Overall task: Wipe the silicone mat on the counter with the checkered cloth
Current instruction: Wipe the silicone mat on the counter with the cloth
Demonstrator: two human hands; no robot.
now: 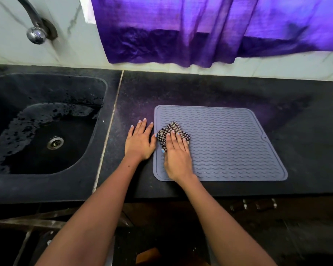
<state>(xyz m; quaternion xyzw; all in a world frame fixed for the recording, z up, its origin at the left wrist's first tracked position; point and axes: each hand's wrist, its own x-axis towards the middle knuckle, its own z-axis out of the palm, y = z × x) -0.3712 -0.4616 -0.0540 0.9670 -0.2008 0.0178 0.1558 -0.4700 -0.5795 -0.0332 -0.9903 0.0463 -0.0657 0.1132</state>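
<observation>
Here the right hand (176,157), fingers flat and together, presses the checkered cloth (172,136) onto the silicone mat's (229,143) left edge, its unwiped ridges stretching rightward, while the left hand (139,141) rests spread on the counter (200,89) beside it.

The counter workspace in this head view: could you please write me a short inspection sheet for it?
Surface: dark speckled counter, apparently dry around the mat.
Job's things: grey ridged silicone mat lies flat on the counter; bunched checkered cloth sits on its left part.
Clutter: nothing seen on the counter.
Grippers: right hand presses flat on the cloth; left hand lies flat on the counter, at the mat's left edge.
Cables: nothing seen.
Surroundings: wet dark sink to the left, tap above it, purple curtain hanging behind the counter.
</observation>
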